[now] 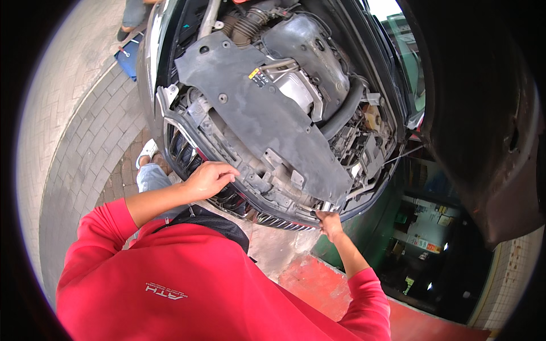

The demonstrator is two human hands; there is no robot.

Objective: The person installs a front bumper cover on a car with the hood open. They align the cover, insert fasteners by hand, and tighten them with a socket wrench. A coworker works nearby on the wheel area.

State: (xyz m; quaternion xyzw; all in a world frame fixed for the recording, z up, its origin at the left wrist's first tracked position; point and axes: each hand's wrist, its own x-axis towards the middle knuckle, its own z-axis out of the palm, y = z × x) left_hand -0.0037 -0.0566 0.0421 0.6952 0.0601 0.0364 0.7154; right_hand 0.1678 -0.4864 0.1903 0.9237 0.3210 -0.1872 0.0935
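Observation:
In front of me a car's engine bay lies exposed, with a long dark plastic cover (261, 108) lying along its front part. My left hand (211, 179) is over the front edge above the grille (224, 202), its fingers curled together and nothing visible in them. My right hand (329, 223) is at the right end of the front edge, just below the cover's near right end. Its thumb and fingers are closed at that edge; what they grip is partly hidden. A grey engine cover (307, 51) and a silvery metal part (296, 88) show behind the plastic cover.
The raised hood (478, 113) looms at the right, with a thin prop rod (406, 153) near it. Another person's leg (135, 14) and a blue item (129, 57) are at the upper left on the paving (91, 113). Red-painted floor (313, 278) lies below right.

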